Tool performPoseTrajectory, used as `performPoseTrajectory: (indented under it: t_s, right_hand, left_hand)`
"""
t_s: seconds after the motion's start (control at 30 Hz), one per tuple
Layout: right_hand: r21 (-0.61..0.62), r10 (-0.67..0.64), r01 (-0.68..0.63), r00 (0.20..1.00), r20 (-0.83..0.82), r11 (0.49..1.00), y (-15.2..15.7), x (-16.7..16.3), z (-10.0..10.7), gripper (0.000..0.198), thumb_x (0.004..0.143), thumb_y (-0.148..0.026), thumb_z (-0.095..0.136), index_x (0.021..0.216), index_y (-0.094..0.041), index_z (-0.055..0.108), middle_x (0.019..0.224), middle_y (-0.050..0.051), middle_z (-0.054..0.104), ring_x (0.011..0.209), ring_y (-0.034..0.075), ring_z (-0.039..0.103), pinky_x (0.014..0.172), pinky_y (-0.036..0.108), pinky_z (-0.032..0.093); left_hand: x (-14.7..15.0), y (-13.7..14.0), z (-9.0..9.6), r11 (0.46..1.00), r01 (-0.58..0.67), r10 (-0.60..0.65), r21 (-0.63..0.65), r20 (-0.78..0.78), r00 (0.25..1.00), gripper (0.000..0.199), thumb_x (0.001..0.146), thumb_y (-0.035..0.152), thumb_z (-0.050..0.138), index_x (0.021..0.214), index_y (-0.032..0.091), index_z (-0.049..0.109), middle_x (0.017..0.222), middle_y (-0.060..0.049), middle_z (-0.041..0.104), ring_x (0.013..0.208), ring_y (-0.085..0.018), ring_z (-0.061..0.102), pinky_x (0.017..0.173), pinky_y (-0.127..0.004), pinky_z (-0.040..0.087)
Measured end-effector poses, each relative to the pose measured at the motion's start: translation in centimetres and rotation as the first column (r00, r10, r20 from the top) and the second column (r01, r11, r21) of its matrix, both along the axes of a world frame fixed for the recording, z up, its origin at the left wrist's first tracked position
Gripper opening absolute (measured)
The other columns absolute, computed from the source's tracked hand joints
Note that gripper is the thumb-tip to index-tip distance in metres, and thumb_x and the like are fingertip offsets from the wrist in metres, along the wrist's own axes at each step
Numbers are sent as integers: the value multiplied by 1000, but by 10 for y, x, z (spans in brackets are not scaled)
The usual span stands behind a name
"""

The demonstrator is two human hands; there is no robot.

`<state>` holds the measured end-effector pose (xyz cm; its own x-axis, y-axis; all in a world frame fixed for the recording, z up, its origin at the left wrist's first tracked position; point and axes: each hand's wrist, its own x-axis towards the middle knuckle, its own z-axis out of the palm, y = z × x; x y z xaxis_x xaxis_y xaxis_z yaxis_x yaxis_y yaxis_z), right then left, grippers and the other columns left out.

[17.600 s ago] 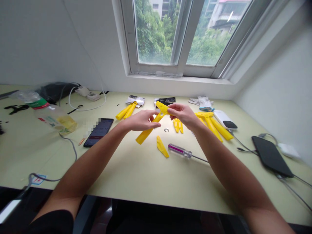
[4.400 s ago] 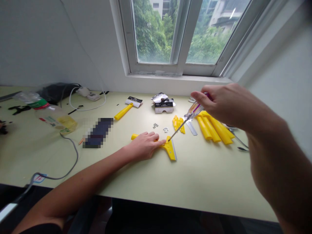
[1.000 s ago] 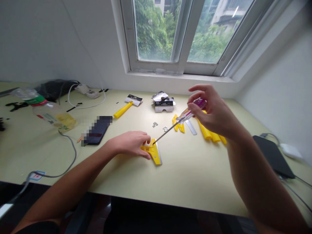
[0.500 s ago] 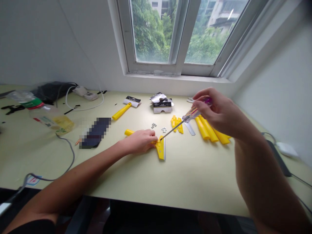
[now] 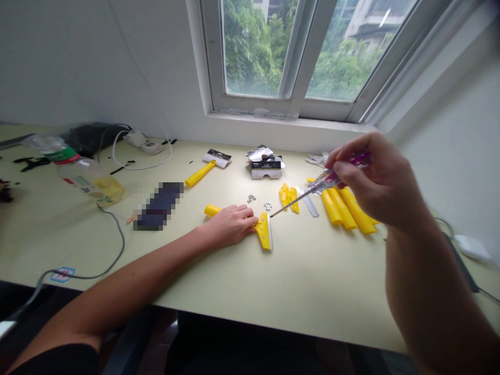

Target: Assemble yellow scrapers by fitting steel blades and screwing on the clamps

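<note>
At the left of the tabletop (image 5: 23, 224), a clear bottle (image 5: 80, 174) with a green and red band lies tilted, yellow liquid in its lower end, and a grey cable (image 5: 122, 234) curls down beside it. Next comes a dark, pixelated rectangle (image 5: 160, 205), then, farther back, a yellow handle (image 5: 200, 174) with a printed card (image 5: 217, 158) at its upper end. The left hand (image 5: 233, 225) is closed around the handle of a yellow scraper (image 5: 264, 234), whose butt sticks out on the left and whose head lies to the right on the tabletop, a metal edge along its right side. Behind the head are two clusters of small metal parts (image 5: 267, 205), with torn packaging (image 5: 266, 169) beyond them. Farther right lie small yellow pieces (image 5: 284, 195) and a flat metal blade (image 5: 311, 207). The screwdriver (image 5: 326, 182) slants over these, its tip at the head's upper corner; whether it touches, I cannot tell. Yellow tubular handles (image 5: 332, 205) lie below the right hand (image 5: 377, 179), which is clamped on the screwdriver's clear and purple grip.
</note>
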<state>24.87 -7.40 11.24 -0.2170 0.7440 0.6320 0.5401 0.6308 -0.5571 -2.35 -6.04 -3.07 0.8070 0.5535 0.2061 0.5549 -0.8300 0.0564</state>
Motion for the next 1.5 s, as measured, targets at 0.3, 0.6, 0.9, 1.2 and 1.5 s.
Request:
performPoseTrajectory:
  t_s: [0.3, 0.6, 0.9, 1.2, 1.5]
  right_hand:
    - [-78, 115, -118, 993, -36, 990, -9, -8, 3, 10, 81, -22, 59, 86, -26, 53, 81, 2, 63, 64, 18, 58, 58, 35, 51]
    - [-118, 89, -89, 996, -5, 989, -6, -9, 0, 8, 81, -24, 58, 87, -26, 52, 82, 1, 63, 65, 19, 59, 60, 37, 49]
    - [-111, -1, 8, 998, 67, 994, -4, -10, -1, 7, 85, -31, 56, 88, -26, 53, 82, 3, 64, 67, 21, 61, 62, 36, 47]
    - [45, -146, 141, 869, 474, 989, -27, -7, 20, 21, 89, -43, 52, 95, -23, 56, 67, 3, 62, 61, 20, 59, 59, 33, 42]
    - [169, -298, 258, 625, 721, 951, -28, -21, 44, 48, 93, -56, 31, 93, -20, 62, 53, 4, 53, 45, 20, 48, 50, 34, 33]
  left_hand:
    - [-1, 0, 1, 1000, 0, 0, -9, -5, 1000, 28, 97, 34, 42, 110, 18, 62, 101, -9, 62, 92, -20, 57, 78, -32, 46]
    - [-1, 0, 1, 1000, -4, 4, -7, 21, 1000, 30, 97, 35, 43, 113, 18, 63, 99, -9, 63, 90, -20, 57, 77, -32, 48]
    - [-1, -1, 0, 999, -21, 22, -28, 44, 999, 29, 96, 34, 47, 113, 18, 64, 99, -7, 63, 89, -19, 58, 74, -31, 47]
    - [0, -2, 4, 999, -23, 25, -34, 47, 999, 28, 96, 34, 47, 110, 19, 66, 98, -7, 64, 87, -18, 58, 73, -31, 47]
    - [-1, -1, 4, 999, -17, 19, -45, 52, 998, 27, 95, 34, 48, 110, 19, 65, 96, -7, 63, 87, -19, 58, 74, -31, 47]
